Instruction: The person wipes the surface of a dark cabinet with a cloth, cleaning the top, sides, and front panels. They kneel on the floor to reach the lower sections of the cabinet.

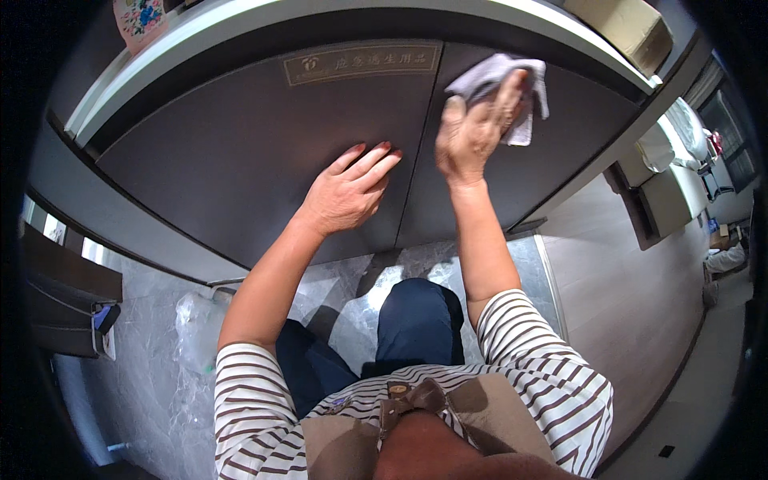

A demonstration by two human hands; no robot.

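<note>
My right hand [474, 129] presses a crumpled pale lilac cloth [531, 102] flat against the right-hand dark cabinet door [558, 141], near its upper part. The hand is slightly blurred, with the cloth under and around its fingers. To its left, across the narrow gap between the doors, my left hand [354, 192] rests on the left-hand dark cabinet door [240, 156], with its fingers extended and nothing held. A rectangular label [360, 62] with writing is fixed along the top of the left door.
A pale countertop edge [288, 12] curves above the doors, bearing a cardboard box [624, 30] at the right. A clear plastic bag [198, 330] lies on the grey marbled floor [144, 372] at the left. Beige furniture [666, 198] stands at the right on the wood-look floor [600, 258].
</note>
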